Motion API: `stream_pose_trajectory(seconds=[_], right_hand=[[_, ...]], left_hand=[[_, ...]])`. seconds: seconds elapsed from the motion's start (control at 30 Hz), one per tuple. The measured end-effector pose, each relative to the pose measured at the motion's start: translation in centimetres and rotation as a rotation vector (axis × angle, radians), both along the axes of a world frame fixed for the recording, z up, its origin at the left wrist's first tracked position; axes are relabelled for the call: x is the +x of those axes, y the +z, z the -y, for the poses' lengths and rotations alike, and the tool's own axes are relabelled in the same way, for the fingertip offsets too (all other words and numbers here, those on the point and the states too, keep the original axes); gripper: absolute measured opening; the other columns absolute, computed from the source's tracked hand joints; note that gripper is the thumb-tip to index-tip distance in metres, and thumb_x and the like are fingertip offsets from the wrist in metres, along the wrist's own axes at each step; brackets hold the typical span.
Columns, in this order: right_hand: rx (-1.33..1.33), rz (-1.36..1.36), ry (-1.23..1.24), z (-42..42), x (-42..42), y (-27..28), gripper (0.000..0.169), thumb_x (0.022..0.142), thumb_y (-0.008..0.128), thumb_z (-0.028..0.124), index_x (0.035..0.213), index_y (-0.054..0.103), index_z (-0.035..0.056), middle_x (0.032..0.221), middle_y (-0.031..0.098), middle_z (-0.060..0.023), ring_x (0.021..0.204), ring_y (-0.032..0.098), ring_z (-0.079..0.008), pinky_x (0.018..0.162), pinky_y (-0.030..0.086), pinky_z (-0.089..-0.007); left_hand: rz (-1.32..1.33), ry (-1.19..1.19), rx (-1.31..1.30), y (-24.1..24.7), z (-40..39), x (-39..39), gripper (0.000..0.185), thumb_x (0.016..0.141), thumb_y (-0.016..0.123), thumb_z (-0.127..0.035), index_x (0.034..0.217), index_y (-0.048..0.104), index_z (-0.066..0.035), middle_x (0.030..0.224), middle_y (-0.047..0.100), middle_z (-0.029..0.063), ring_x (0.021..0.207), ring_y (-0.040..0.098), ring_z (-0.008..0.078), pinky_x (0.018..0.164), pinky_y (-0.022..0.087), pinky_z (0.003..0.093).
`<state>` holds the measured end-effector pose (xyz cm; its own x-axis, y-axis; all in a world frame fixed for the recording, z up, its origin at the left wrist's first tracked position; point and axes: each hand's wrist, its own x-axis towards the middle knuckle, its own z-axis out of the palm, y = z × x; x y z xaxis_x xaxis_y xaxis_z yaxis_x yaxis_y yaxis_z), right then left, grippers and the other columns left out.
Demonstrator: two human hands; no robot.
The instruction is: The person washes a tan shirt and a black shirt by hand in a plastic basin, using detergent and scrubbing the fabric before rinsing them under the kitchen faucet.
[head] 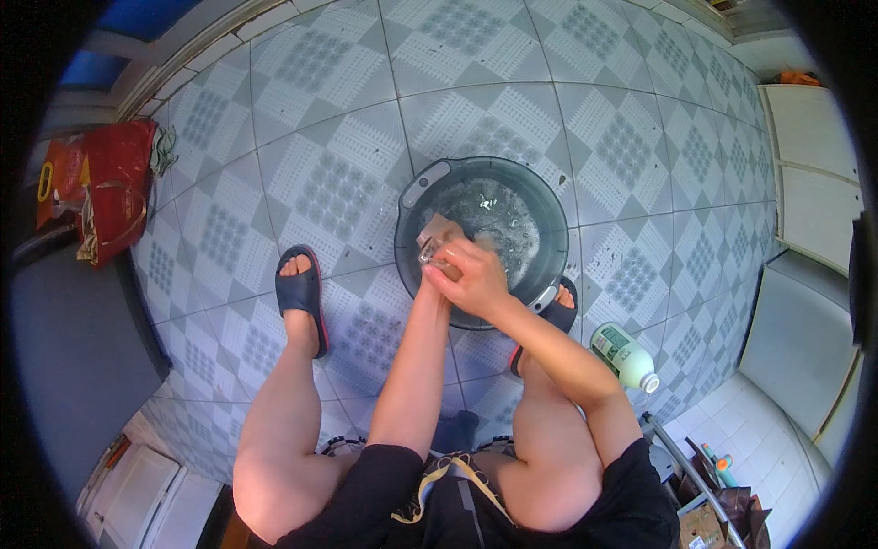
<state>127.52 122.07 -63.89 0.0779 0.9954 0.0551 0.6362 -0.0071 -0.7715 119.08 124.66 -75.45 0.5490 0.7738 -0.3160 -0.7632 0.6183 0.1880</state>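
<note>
A round dark grey plastic basin (402, 257) with light grey handles stands on the floor between the feet, holding sudsy water (518, 237). Over its near left side my right hand (473, 274) is curled around a small clear, glossy object (429, 251) with dark marks, whose kind cannot be told. My left hand (439, 280) meets it there, largely covered by the right hand, so its grip is hidden. Just beyond the fingers shows a pinkish-beige shape (441, 226), either a cloth or part of the left hand. Blur near the water hides detail.
A pale green bottle (624, 357) with a white cap lies right of the basin, near my right slipper (562, 309). My left slipper (299, 281) is on the patterned tiles. A red bag (123, 185) lies far left; white cabinets (816, 178) line the right.
</note>
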Motion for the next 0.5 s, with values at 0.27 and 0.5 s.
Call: stream_pose_trajectory(seconds=[0.27, 0.5], right_hand=[[-0.067, 0.101, -0.305, -2.3, 2.3, 0.0, 0.023, 0.079, 0.065, 0.032, 0.079, 0.060, 0.0098, 0.078, 0.062, -0.0115, 0.063, 0.061, -0.0364, 0.053, 0.048, -0.0454], [-0.020, 0.159, -0.344, -1.0, 0.7, -1.2, 0.022, 0.081, 0.064, 0.033, 0.082, 0.058, 0.0118, 0.079, 0.060, -0.0079, 0.062, 0.061, -0.0358, 0.053, 0.047, -0.0470]], left_hand=[[-0.353, -0.144, -0.392, 4.1, 0.4, 1.7, 0.033, 0.095, 0.050, -0.033, 0.112, 0.057, -0.005, 0.104, 0.062, 0.0075, 0.091, 0.062, 0.0205, 0.077, 0.052, 0.0341], [-0.500, -0.231, -0.344, 5.2, -1.0, 0.2, 0.031, 0.094, 0.053, -0.029, 0.113, 0.057, -0.004, 0.101, 0.062, 0.0087, 0.087, 0.062, 0.0209, 0.072, 0.053, 0.0358]])
